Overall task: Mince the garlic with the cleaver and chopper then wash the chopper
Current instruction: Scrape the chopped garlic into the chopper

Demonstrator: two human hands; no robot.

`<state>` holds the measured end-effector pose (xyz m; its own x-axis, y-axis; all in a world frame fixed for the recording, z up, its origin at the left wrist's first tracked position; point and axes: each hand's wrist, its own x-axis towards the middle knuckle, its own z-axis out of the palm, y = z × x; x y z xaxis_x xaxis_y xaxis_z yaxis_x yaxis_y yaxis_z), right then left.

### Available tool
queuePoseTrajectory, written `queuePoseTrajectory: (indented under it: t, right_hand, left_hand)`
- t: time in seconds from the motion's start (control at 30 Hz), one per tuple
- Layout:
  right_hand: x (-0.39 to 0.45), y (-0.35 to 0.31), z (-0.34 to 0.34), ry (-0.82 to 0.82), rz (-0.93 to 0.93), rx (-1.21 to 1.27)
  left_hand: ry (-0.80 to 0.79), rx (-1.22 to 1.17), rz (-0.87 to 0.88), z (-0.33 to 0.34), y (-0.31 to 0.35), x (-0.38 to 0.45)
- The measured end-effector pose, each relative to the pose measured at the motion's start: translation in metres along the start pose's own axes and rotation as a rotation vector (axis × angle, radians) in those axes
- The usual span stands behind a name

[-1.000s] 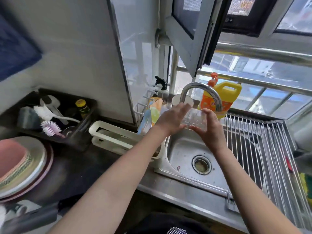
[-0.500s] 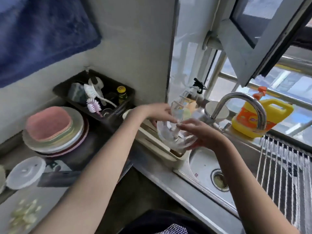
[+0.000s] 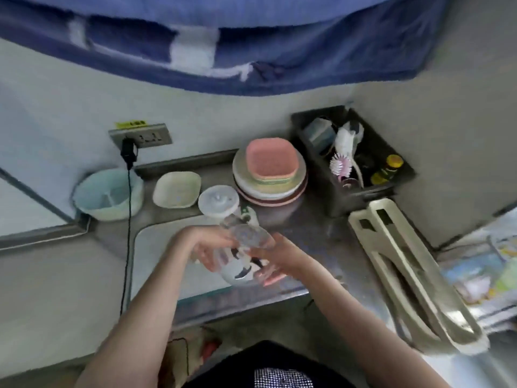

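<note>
I hold the clear plastic chopper bowl [image 3: 246, 239] between both hands above the white cutting board [image 3: 156, 247]. My left hand [image 3: 207, 247] grips its left side with curled fingers. My right hand [image 3: 279, 256] grips its right side. The picture is blurred by motion, so the bowl's inside is hard to read. The round white chopper lid [image 3: 218, 201] lies on the counter just behind the bowl. A dark-and-white shape under the bowl may be the cleaver; I cannot tell.
Stacked plates with a pink dish [image 3: 270, 172] stand behind. A cream bowl [image 3: 177, 193] and a pale blue bowl [image 3: 107, 193] sit left. A black caddy with brushes [image 3: 352, 163] is at the back right, a white rack [image 3: 405, 275] right. A cable [image 3: 128, 219] hangs from the wall socket.
My view and both hands have swung left from the sink and tap to the counter, carrying the clear chopper bowl over the cutting board.
</note>
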<state>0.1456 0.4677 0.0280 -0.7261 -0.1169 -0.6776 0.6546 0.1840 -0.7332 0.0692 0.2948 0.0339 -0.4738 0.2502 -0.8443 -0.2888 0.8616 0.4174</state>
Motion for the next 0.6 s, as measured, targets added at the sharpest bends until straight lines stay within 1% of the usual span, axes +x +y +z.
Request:
queuePoseTrajectory:
  t: [0.07,0.17,0.2,0.23,0.27,0.33,0.37,0.4,0.43,0.47,0.5,0.6]
  right_hand:
    - [0.022,-0.004,0.032,-0.039,-0.033,0.023]
    - [0.053,-0.008,0.074,-0.027,-0.071,-0.066]
    - [0.065,-0.008,0.084,0.006,-0.082,-0.098]
    - [0.075,-0.008,0.091,0.079,-0.109,-0.128]
    - [0.084,-0.006,0.094,0.195,-0.157,-0.171]
    - [0.093,0.002,0.09,0.476,-0.289,-0.328]
    - [0.095,0.009,0.083,0.609,-0.324,-0.441]
    - [0.096,0.017,0.075,0.729,-0.315,-0.566]
    - [0.096,0.027,0.067,0.822,-0.266,-0.684]
    - [0.095,0.038,0.06,0.883,-0.202,-0.773]
    - [0.095,0.051,0.054,0.907,-0.143,-0.831]
    - [0.089,0.088,0.044,0.874,-0.032,-0.956]
  left_hand:
    - [0.048,-0.124,-0.049,-0.013,-0.042,0.002]
    - [0.128,-0.269,-0.058,-0.023,-0.092,-0.001]
    - [0.163,-0.307,-0.056,-0.024,-0.105,-0.004]
    - [0.191,-0.338,-0.064,-0.025,-0.118,-0.005]
    - [0.217,-0.357,-0.075,-0.025,-0.131,-0.005]
    - [0.26,-0.404,-0.099,-0.03,-0.159,0.0]
    - [0.288,-0.44,-0.114,-0.034,-0.173,0.002]
    - [0.323,-0.481,-0.128,-0.037,-0.186,0.005]
    - [0.358,-0.526,-0.146,-0.041,-0.198,0.009]
    - [0.399,-0.574,-0.154,-0.044,-0.208,0.011]
    - [0.435,-0.62,-0.16,-0.046,-0.216,0.013]
    - [0.509,-0.748,-0.163,-0.048,-0.226,0.02]
